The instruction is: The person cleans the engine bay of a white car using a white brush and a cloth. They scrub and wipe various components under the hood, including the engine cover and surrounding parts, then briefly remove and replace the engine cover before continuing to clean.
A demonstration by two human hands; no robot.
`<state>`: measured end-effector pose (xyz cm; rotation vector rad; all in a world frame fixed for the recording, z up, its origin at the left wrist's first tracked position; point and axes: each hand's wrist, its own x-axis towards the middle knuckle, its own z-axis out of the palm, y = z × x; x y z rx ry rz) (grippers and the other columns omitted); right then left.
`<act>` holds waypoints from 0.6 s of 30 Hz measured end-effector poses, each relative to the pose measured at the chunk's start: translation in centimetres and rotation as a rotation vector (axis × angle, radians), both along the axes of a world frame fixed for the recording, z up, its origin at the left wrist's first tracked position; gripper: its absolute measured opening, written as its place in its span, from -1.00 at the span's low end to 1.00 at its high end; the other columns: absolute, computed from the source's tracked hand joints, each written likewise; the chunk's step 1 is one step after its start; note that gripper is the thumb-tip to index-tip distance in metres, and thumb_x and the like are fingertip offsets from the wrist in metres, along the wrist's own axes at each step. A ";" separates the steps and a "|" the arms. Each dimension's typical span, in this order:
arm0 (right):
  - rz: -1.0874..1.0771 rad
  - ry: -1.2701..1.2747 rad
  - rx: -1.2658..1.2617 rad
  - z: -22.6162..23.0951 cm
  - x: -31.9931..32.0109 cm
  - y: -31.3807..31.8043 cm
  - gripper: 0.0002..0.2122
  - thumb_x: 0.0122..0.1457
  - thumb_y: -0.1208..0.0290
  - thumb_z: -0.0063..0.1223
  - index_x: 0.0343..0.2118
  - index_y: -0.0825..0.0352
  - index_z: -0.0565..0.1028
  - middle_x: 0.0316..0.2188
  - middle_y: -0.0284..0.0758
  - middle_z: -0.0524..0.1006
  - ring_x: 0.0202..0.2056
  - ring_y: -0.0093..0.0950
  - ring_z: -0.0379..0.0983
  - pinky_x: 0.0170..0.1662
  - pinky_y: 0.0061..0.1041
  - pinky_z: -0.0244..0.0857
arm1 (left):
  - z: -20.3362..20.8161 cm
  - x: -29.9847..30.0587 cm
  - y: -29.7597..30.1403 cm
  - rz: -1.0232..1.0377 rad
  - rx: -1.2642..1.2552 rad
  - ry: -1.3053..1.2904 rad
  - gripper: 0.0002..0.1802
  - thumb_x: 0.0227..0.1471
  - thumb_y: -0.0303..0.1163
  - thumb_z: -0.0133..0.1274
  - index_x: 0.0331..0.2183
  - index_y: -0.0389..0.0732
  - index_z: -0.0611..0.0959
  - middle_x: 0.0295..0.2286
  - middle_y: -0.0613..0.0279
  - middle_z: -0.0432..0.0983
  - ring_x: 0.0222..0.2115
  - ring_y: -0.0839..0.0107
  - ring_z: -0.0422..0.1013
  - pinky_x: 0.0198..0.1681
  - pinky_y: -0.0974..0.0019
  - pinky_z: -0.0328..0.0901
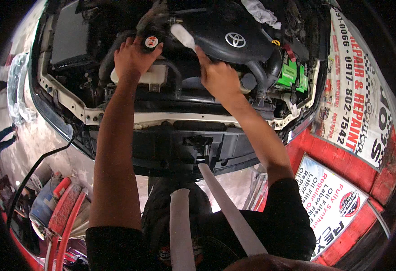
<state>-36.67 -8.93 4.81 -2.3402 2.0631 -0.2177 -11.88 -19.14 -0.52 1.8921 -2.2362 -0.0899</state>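
Note:
Over the left part of the engine bay lies my left hand (137, 58), its fingers spread. The thumb and forefinger flank a black cap (151, 42) with an orange and white label on top; whether they press on it I cannot tell. Below the hand sits a translucent white plastic reservoir (157, 76). My right hand (221, 79) is closed on a white, rounded plastic handle (183, 36). The forefinger stretches along it, and its far end points toward the hoses beyond the cap. What is fixed to that end is blurred.
A black engine cover (225, 34) with a silver emblem fills the middle. A crumpled white cloth (262, 13) lies at the far right, with a green battery (290, 74) nearer. The pale front crossmember (180, 118) runs below my forearms. A printed banner (360, 86) hangs at the right.

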 end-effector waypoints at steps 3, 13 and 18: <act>-0.045 0.047 0.079 2.0 0.1 -1.1 -0.59 0.32 0.30 0.00 0.24 0.03 0.46 -0.49 0.03 0.63 -0.40 0.06 0.64 -0.26 0.04 0.57 | -0.5 0.4 -0.1 -0.016 0.027 0.037 0.04 -0.04 0.56 -0.01 0.11 -0.17 0.62 0.03 -0.10 0.53 0.10 -0.02 0.45 0.17 -0.09 0.29; 0.075 0.063 -0.075 -1.0 -3.4 1.0 -0.42 0.23 0.37 0.08 0.34 -0.06 0.34 -0.57 0.03 0.59 -0.51 0.02 0.62 -0.45 -0.03 0.55 | -0.6 0.4 -0.5 -0.033 0.064 0.081 0.03 -0.07 0.58 -0.01 0.08 -0.15 0.64 0.01 -0.05 0.54 0.10 0.00 0.44 0.15 -0.09 0.29; 0.030 0.038 -0.025 0.1 -1.5 -2.6 -0.40 0.22 0.35 0.07 0.36 -0.08 0.31 -0.57 -0.01 0.61 -0.54 -0.02 0.62 -0.45 -0.02 0.56 | -1.8 0.5 -0.3 0.000 -0.021 0.083 0.01 -0.08 0.56 0.02 0.04 -0.16 0.66 0.00 -0.04 0.54 0.10 0.00 0.44 0.14 -0.09 0.30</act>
